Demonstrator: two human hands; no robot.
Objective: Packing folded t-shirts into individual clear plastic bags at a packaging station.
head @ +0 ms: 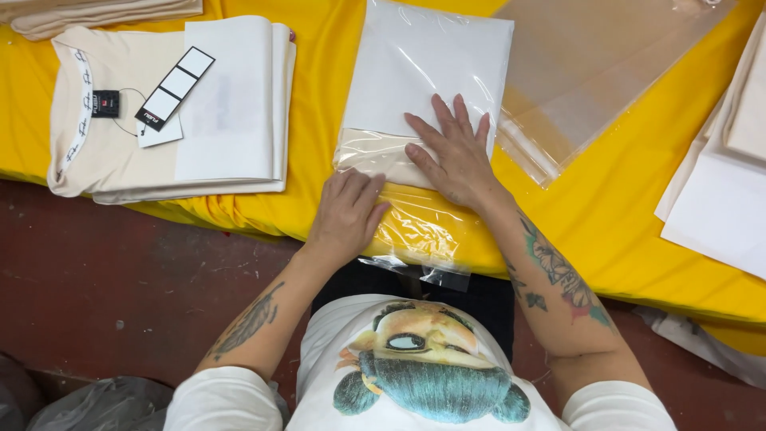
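Observation:
A folded cream garment with a white paper sheet on top lies inside a clear plastic bag (427, 72) on the yellow cloth-covered table (614, 199). My right hand (452, 152) presses flat on the bag, fingers spread, over the cream end of the garment. My left hand (347, 211) rests beside it at the bag's near open end (419, 239), fingers curled on the plastic near the table's edge.
A folded cream T-shirt (112, 120) with hang tags (174, 88) and a white sheet lies at the left. Empty clear bags (590, 64) lie at the upper right, white paper and cream fabric (722, 183) at the far right. The floor below is dark red.

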